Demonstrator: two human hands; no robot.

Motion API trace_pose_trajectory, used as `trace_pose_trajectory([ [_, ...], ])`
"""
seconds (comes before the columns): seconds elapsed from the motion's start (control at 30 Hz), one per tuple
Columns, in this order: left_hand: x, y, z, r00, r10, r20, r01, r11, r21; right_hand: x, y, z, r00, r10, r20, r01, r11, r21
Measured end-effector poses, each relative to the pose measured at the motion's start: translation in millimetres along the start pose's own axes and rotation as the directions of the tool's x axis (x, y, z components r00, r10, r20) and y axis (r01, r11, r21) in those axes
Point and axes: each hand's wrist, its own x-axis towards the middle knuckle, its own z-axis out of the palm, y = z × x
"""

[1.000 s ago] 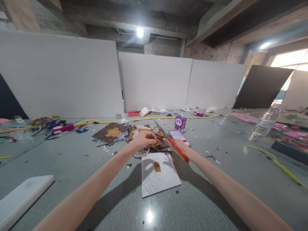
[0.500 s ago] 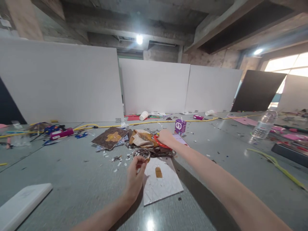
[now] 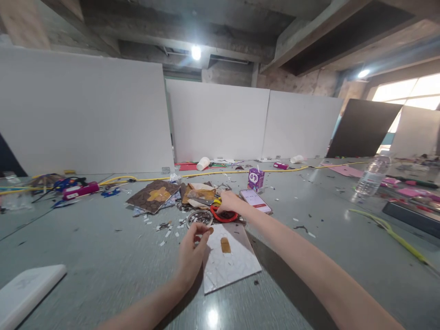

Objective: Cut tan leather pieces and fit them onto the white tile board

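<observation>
My left hand (image 3: 193,245) is closed in a pinch on a small brown piece (image 3: 211,230), just above the left edge of a white square board (image 3: 233,270). On that board lies a brown, round-topped piece (image 3: 225,245). Beyond it, my right hand (image 3: 229,201) has its fingers closed at the handles of a pair of scissors (image 3: 223,218) with red and yellow grips. The blades point left over a heap of brown and cream scraps (image 3: 197,195). A pale ring (image 3: 199,211), perhaps a tape roll, sits between the hands.
A dark patterned square with a yellow-brown shape (image 3: 153,196) lies left of the heap, white snippets around it. Right of it are a phone (image 3: 256,201) and a purple box (image 3: 255,178). A bottle (image 3: 373,174) stands at right; a white slab (image 3: 32,291) lies front left.
My right hand has moved slightly left and down with the scissors, lowering them onto the heap's near edge. More of the phone shows. My left hand keeps its pinch in nearly the same spot.
</observation>
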Motion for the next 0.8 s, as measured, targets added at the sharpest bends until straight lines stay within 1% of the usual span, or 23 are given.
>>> trace_pose_trajectory([
  [0.07, 1.3, -1.3, 0.2, 0.999, -0.034, 0.019, 0.035, 0.999, -0.037, -16.8, -1.2, -8.1, 0.996, -0.032, -0.082, 0.036, 0.998, 0.047],
  [0.1, 2.0, -1.5, 0.4, 0.998, -0.056, 0.031, 0.058, 0.997, -0.057, -28.1, -1.7, -8.8, 0.989, -0.055, -0.135, 0.068, 0.993, 0.098],
  [0.13, 2.6, -1.4, 0.5, 0.996, -0.077, 0.044, 0.081, 0.993, -0.081, -40.8, -1.9, -6.9, 0.973, -0.072, -0.22, 0.132, 0.954, 0.271],
  [0.17, 3.2, -0.9, 0.7, 0.993, -0.1, 0.057, 0.105, 0.989, -0.102, -54.3, -1.9, -2.5, 0.966, -0.05, -0.255, 0.161, 0.885, 0.436],
  [0.2, 3.7, -0.3, 0.7, 0.99, -0.121, 0.073, 0.129, 0.985, -0.118, -67.9, -1.6, 3.7, 0.972, -0.015, -0.235, 0.148, 0.815, 0.561],
  [0.27, 4.4, 1.2, 0.8, 0.982, -0.153, 0.109, 0.167, 0.978, -0.128, -92.2, -0.2, 18.5, 0.982, 0.057, -0.179, 0.084, 0.72, 0.689],
  [0.33, 4.7, 2.4, 0.7, 0.974, -0.165, 0.159, 0.183, 0.977, -0.109, -108.7, 1.9, 30.9, 0.982, 0.076, -0.174, 0.079, 0.669, 0.739],
  [0.4, 4.5, 2.5, 0.8, 0.966, -0.146, 0.213, 0.166, 0.983, -0.082, -116.2, 3.6, 36.9, 0.983, 0.081, -0.165, 0.074, 0.648, 0.758],
  [0.53, 3.6, -0.4, 1.9, 0.956, -0.088, 0.281, 0.092, 0.996, -0.001, -115.9, 4.1, 33.9, 0.99, 0.02, -0.137, 0.086, 0.688, 0.72],
  [0.6, 3.1, -2.0, 2.7, 0.949, -0.069, 0.307, 0.067, 0.998, 0.018, -115.0, 3.6, 31.1, 0.992, 0.002, -0.123, 0.088, 0.686, 0.722],
  [0.67, 2.9, -2.5, 3.0, 0.94, -0.074, 0.332, 0.074, 0.997, 0.014, -115.2, 3.5, 29.5, 0.994, 0.004, -0.112, 0.081, 0.668, 0.74],
  [0.73, 3.3, -1.9, 2.6, 0.945, -0.083, 0.317, 0.089, 0.996, -0.003, -115.9, 4.0, 29.2, 0.994, 0.02, -0.107, 0.07, 0.634, 0.77],
  [0.8, 3.8, -0.8, 1.4, 0.969, -0.091, 0.229, 0.09, 0.996, 0.015, -116.4, 5.0, 29.4, 0.993, 0.047, -0.104, 0.057, 0.585, 0.809],
])
